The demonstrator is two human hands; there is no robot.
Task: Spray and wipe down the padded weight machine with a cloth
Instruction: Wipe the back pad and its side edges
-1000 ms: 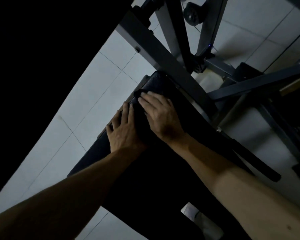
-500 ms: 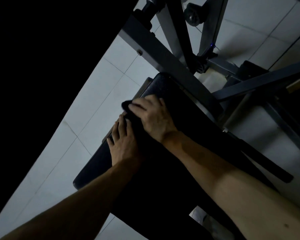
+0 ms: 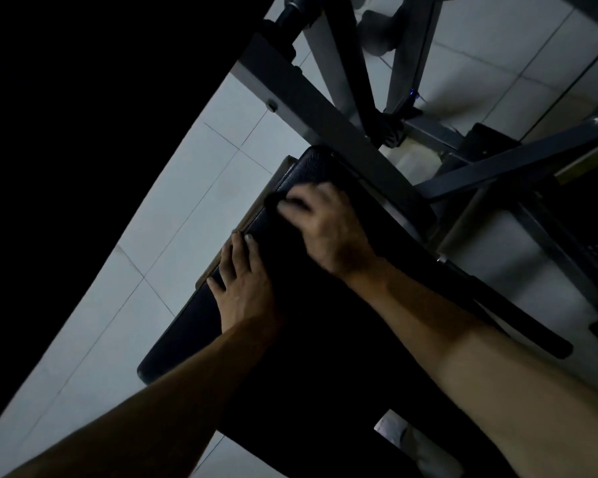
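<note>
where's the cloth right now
In the head view, the cloth sits under the right hand near the far left edge of the black pad, just beyond the fingertips of the left hand.

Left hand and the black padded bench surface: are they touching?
Touching. The head view shows the left hand lying flat on the black padded bench surface, fingers near its edge.
</note>
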